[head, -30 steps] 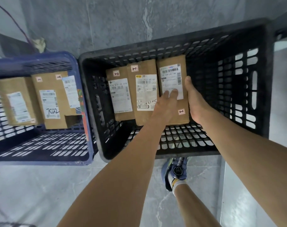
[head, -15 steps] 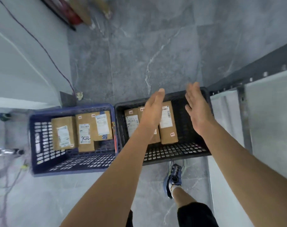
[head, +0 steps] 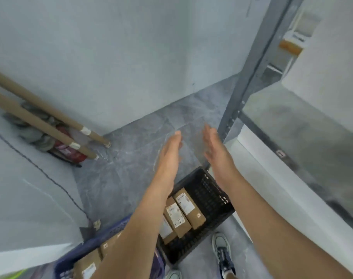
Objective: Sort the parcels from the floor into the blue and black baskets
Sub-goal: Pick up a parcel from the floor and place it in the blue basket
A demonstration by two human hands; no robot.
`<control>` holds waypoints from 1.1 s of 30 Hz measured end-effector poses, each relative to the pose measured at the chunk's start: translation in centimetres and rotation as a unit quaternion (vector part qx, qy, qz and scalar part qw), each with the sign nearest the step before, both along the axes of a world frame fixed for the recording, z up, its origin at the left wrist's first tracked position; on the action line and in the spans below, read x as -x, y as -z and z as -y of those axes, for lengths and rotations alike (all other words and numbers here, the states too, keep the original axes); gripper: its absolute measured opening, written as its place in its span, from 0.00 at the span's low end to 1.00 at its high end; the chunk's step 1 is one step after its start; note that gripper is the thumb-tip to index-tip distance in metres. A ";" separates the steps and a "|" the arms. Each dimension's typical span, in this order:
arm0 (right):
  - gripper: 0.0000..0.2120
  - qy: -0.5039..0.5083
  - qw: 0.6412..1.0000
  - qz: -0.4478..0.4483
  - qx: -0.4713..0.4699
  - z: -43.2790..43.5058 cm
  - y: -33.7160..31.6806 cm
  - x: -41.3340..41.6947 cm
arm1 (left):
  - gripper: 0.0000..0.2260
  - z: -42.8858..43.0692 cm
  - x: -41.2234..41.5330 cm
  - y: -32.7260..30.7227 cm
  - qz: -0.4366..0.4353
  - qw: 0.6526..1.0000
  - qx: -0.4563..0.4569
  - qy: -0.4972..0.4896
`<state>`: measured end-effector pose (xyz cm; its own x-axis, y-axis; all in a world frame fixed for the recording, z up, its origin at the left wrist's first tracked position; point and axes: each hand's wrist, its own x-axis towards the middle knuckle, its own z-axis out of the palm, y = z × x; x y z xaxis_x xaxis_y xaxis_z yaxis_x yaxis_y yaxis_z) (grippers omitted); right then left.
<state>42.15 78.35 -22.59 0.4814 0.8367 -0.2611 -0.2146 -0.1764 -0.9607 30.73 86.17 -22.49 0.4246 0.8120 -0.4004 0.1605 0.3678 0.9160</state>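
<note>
- Head view, nearest first: two shoes, one [head: 222, 252] by the black basket's near corner and another [head: 174, 274] at the bottom edge, stand on the grey tiled floor [head: 131, 158].
- The blue basket [head: 119, 228] sits at the lower left, largely hidden under the left forearm. Brown parcels [head: 87, 266] with white labels lie in it. Too little of them shows to tell which way they run.
- The black basket [head: 207, 190] stands just to the right of the blue one. Three brown parcels lie flat inside it, labels up and side by side: the right parcel [head: 188, 208], the middle parcel [head: 176, 217] and the left parcel [head: 166, 231], which the forearm partly covers.
- Their long axes are parallel and run from the basket's near side toward its far wall, slanting toward the upper left in the picture.
- The left hand [head: 169, 150] and right hand [head: 215, 150] hang in the air over the floor beyond the black basket. Their fingers are straight, the palms face each other, and they hold nothing. Both are blurred.
- To the right a grey metal shelf upright [head: 252, 67] rises beside the right hand.
- Farther left, two cardboard tubes [head: 40, 117] lean over a red fire extinguisher [head: 69, 152] at the foot of the pale wall [head: 111, 57].
</note>
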 end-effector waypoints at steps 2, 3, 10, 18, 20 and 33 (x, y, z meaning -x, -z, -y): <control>0.36 0.042 0.999 -0.002 -0.027 2.0 -4.1 0.4 | 0.26 1.2 -0.6 -3.7 0.031 0.999 -0.022 0.039; 0.36 0.065 0.997 0.001 -0.039 3.2 -6.0 0.5 | 0.27 1.9 -1.0 -5.4 0.045 0.997 -0.031 0.062; 0.37 0.214 0.970 0.061 -0.093 13.6 -15.6 0.2 | 0.18 9.9 -4.6 -15.1 0.112 0.967 -0.071 0.217; 0.39 0.375 0.913 0.100 -0.123 31.5 -19.7 -0.1 | 0.20 26.1 -8.9 -20.4 0.141 0.909 -0.093 0.381; 0.37 0.418 0.894 0.106 -0.125 36.8 -20.2 0.3 | 0.19 31.2 -9.6 -21.2 0.150 0.894 -0.081 0.414; 0.38 0.656 0.737 0.126 -0.101 71.1 -20.9 10.9 | 0.17 66.8 -7.1 -22.3 0.160 0.738 -0.017 0.656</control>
<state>31.29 7.27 -1.72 0.9228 -0.3831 0.0411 0.1171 0.1773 -0.9772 37.82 19.33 -0.15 0.9221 -0.3741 -0.0986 0.1317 0.0637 0.9892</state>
